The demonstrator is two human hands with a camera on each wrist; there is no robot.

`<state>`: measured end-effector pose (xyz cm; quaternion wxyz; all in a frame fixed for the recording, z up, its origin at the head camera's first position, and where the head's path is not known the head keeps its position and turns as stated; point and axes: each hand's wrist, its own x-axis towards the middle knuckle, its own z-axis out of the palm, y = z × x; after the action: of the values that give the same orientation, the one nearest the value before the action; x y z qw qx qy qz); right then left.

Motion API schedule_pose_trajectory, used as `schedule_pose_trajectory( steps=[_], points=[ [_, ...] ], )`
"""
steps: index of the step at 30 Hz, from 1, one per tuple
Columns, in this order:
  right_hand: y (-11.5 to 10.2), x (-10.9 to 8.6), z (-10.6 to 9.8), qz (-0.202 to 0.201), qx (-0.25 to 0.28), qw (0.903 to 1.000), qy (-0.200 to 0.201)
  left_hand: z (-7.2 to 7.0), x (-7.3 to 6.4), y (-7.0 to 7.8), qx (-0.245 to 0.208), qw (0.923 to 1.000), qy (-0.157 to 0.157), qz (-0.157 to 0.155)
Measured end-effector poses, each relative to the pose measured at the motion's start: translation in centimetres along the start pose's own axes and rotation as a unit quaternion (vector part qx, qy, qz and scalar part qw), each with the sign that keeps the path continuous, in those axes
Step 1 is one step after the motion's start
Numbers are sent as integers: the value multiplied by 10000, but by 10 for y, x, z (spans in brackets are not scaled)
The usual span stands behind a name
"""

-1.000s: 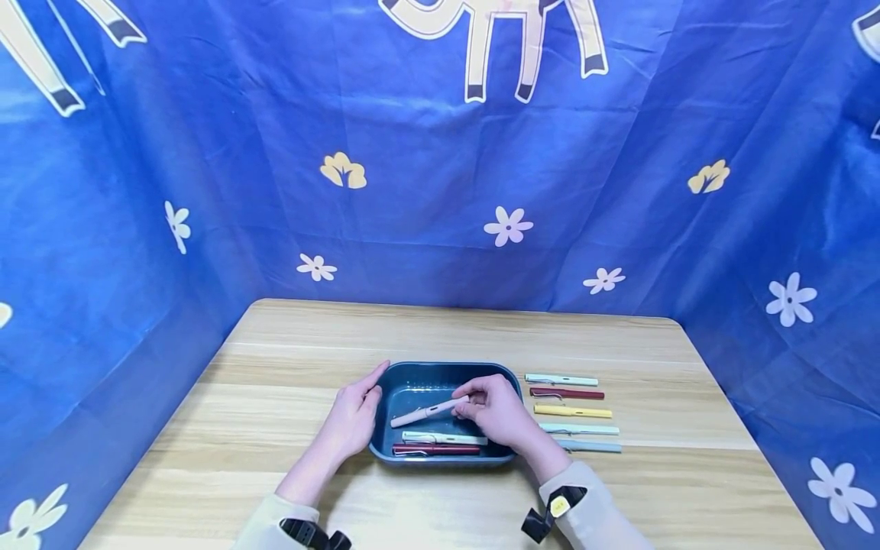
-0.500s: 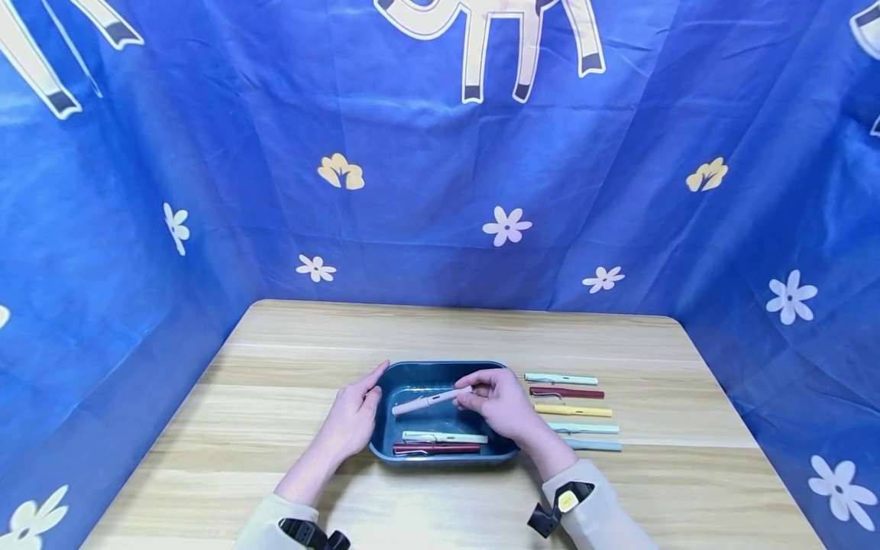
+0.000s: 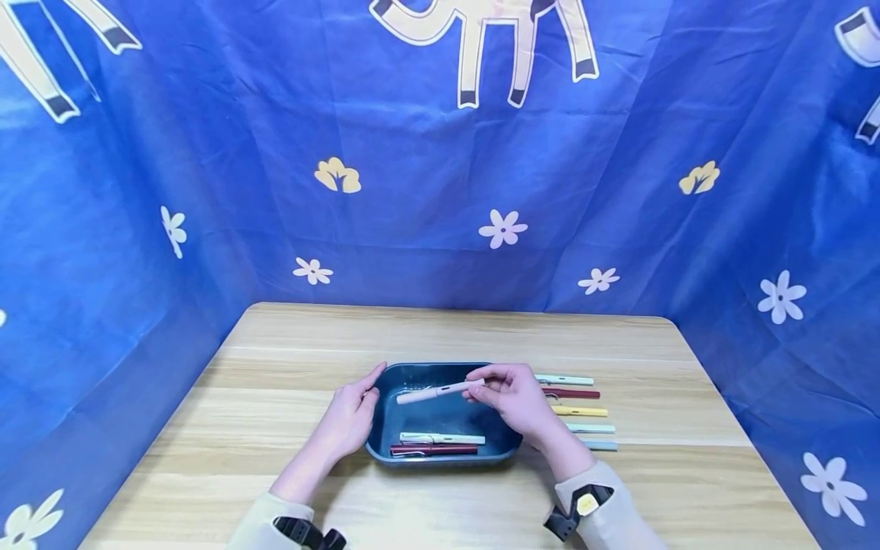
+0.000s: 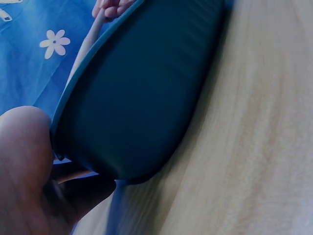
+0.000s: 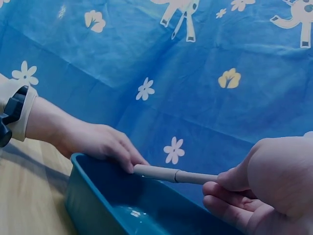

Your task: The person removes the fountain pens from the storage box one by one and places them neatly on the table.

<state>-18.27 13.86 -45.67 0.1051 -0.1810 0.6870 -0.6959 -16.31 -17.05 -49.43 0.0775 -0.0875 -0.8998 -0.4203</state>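
My left hand point(image 3: 349, 418) grips the left end of a dark teal plastic bin point(image 3: 440, 461), its thumb over the rim. In the left wrist view the bin's outer wall point(image 4: 132, 93) fills the middle. With thumb and fingers my right hand point(image 3: 517, 403) pinches a pale pinkish pen point(image 3: 431, 393) by its right end, held above the bin and tilted slightly. The right wrist view shows the pen point(image 5: 161, 173) pointing toward the left hand. Inside the bin, a pale white-green pen point(image 3: 450, 439) and a dark red pen point(image 3: 443, 450) lie side by side along the front wall.
Right of the bin, several pens lie in a column on the wooden table point(image 3: 275, 367): a pale green pen point(image 3: 571, 380), a dark red pen point(image 3: 580, 394), a yellow pen point(image 3: 587, 412) and bluish ones, partly behind the right hand. Blue patterned cloth point(image 3: 412, 252) surrounds the table.
My right hand has lifted the pale pinkish pen and shifted it a little to the right and away from me. The left hand stays at the bin's left end.
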Motion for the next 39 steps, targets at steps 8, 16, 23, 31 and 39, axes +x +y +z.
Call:
schedule_pose_trajectory(
  steps=[8,16,23,31,39],
  points=[
    [-14,-14,-16,-112,278,9995,-23,-1,1,0,20,10000,-80,-13],
    [-26,-26,-34,-198,146,9996,144,-1,0,0,11,9999,-107,-59],
    [-31,-37,-48,-381,105,9989,236,-2,0,0,67,10000,-57,15],
    [-34,-49,-65,-602,123,9978,256,-1,1,-1,42,10000,-89,12],
    [-35,-63,-81,-595,227,9975,303,0,1,-1,26,10000,-73,-3]
  ],
)
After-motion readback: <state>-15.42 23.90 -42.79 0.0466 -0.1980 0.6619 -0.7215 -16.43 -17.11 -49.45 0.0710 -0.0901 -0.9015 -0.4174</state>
